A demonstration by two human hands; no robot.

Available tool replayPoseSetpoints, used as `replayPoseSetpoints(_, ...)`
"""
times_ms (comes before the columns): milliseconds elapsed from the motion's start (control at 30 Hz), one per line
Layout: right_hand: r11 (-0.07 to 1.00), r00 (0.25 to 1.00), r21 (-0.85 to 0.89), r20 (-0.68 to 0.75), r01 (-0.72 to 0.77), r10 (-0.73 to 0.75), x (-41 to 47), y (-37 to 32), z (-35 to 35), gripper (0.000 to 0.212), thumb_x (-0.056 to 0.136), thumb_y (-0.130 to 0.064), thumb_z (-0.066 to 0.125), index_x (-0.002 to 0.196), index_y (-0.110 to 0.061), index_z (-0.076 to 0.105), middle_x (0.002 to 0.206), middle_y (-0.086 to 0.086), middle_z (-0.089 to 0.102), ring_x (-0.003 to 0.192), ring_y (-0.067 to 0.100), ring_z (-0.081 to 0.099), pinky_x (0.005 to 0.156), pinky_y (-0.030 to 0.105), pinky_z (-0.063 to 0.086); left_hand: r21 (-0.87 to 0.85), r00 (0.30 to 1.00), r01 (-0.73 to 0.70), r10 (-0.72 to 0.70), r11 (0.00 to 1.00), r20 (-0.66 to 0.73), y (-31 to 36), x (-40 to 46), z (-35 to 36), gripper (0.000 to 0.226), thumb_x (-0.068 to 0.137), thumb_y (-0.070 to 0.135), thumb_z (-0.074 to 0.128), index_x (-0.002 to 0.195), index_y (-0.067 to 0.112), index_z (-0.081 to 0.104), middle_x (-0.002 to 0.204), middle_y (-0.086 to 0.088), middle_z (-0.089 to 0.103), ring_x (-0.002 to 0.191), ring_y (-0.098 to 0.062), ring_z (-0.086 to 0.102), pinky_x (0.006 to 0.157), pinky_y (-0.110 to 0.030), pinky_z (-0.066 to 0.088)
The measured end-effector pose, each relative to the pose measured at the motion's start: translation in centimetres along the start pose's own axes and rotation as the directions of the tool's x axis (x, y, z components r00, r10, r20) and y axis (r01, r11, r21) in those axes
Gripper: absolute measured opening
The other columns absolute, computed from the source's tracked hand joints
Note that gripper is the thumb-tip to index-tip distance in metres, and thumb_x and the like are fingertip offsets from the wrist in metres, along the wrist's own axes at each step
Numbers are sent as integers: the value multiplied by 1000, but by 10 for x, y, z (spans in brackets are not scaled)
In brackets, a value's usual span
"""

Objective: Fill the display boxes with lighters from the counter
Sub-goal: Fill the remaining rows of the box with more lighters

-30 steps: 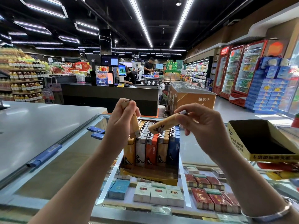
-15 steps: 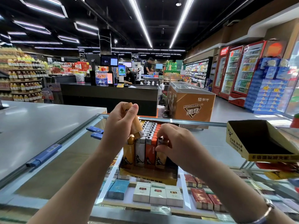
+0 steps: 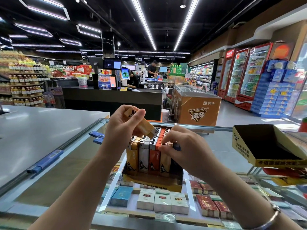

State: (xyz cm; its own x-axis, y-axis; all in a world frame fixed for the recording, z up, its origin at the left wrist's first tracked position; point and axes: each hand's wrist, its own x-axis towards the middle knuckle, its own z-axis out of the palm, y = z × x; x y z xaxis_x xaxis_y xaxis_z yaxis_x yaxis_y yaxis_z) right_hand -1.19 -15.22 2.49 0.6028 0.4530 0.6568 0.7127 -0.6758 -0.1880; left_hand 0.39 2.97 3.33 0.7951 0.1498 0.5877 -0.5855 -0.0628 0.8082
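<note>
Here, nearest first:
Worktop: a glass worktop (image 3: 69,165); cigarette packs (image 3: 162,202) lie under the glass.
Right hand: the right hand (image 3: 184,151) has curled fingers that pinch the top of a tan lighter (image 3: 165,161) in the front row of the display box (image 3: 152,181).
Tan lighter: stands upright, long axis vertical, metal head up, between an orange lighter and a dark blue one.
Display box: rests on the glass at the middle, nearly full of upright lighters in rows.
Left hand: the left hand (image 3: 123,128) grips a second tan lighter (image 3: 142,126) above the back rows.
Second lighter: tilted, its head points down and to the right.
Empty box: a yellow empty box (image 3: 245,151) sits at the right edge.
Blue lighters: two blue lighters (image 3: 97,136) lie flat at the left.
Room: a supermarket, with a black checkout counter (image 3: 113,98), drink fridges (image 3: 245,73) on the right, long ceiling lights.
</note>
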Motion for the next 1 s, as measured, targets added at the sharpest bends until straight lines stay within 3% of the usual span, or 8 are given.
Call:
replayPoseSetpoints(133,988,985,143,-165,66,-42,0,3,-4,36,76,-21,74,110,-14,63,90,-7,61,75,4,54,63,19,48,-31,999,-26,27,999,32,0,-2,1,30,68,36,66,88,18,52,74,-1,59,62,-10,66,47,-19,50)
replayPoseSetpoints(267,970,972,226,-233,95,-41,-1,-3,-2,42,75,-27,73,111,-16,54,82,-12,61,68,2,57,59,14,49,-83,991,-57,67,995,113,3,-3,2,35,65,33,68,87,15,47,72,-4,61,63,-14,67,49,-20,52)
replayPoseSetpoints(467,846,966,532,-201,-31,162,1,-3,-2,32,78,-7,71,90,-31,54,75,-6,66,71,12,63,68,35,56,-106,956,-100,125,989,266,4,-4,0,29,66,23,68,77,10,44,71,3,68,69,-12,67,56,-21,53)
replayPoseSetpoints(633,781,938,624,-264,-13,227,4,-2,-7,35,83,3,62,89,-31,60,79,2,66,69,23,63,62,43,56,60,920,-105,75,993,384,1,-5,-1,42,69,33,70,103,26,47,79,7,72,72,-7,68,60,-17,51)
replayPoseSetpoints(700,779,923,627,-295,-7,247,4,1,-11,34,86,3,58,93,-31,60,76,7,65,63,26,60,54,41,54,230,895,-175,57,957,442,-3,-4,-4,51,69,51,69,111,39,44,90,18,70,90,2,65,78,-19,48)
replayPoseSetpoints(767,791,919,612,-307,-7,246,3,4,-13,33,87,2,56,97,-30,60,75,4,64,60,20,58,52,33,52,410,863,-270,30,872,504,-6,-2,-9,53,66,67,63,112,51,43,104,38,58,112,12,49,99,-31,37)
replayPoseSetpoints(867,798,931,603,-285,-9,226,3,4,-16,36,87,1,57,100,-32,60,78,-4,64,58,14,57,48,26,48,527,781,-274,-134,804,610,-12,1,-16,54,59,72,64,109,63,44,118,48,31,130,-1,29,109,-46,28)
replayPoseSetpoints(1000,815,957,579,-245,17,154,2,4,-18,38,85,1,60,99,-34,58,78,-9,60,61,9,60,51,19,49,479,728,-176,-214,860,651,-15,4,-19,51,67,45,76,104,66,47,117,44,33,114,14,34,92,-20,39)
